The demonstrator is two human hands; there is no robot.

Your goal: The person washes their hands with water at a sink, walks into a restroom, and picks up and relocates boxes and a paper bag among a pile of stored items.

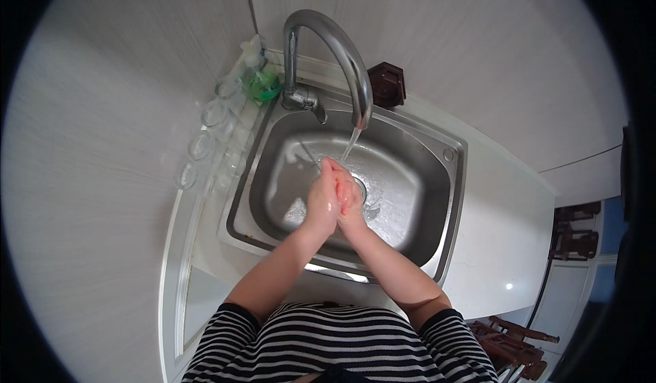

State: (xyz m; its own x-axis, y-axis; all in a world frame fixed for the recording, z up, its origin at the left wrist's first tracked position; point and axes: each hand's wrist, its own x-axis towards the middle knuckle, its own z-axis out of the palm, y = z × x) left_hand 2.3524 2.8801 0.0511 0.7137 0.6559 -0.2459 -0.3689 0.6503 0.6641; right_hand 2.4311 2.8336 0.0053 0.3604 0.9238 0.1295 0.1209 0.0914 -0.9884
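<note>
My left hand [322,201] and my right hand [350,198] are pressed together over a stainless steel sink [410,178]. Both look wet, and the right fingers bend in towards the left palm. No object shows between them, though the overlap hides the palms and some fingers. From the spout of a curved metal faucet [333,37], a stream of water [350,144] runs down just beyond my fingertips. The faucet's lever [319,110] is at the base of its neck. Partly behind my right hand is the drain [362,188], with water around it on the basin floor.
A pump bottle of green liquid [262,86] stands at the back left corner. Several clear glasses [200,144] line the left wall. Behind the sink is a dark brown object [387,84]. White countertop [502,224] extends right, with dark wooden stools [512,347] beyond its edge.
</note>
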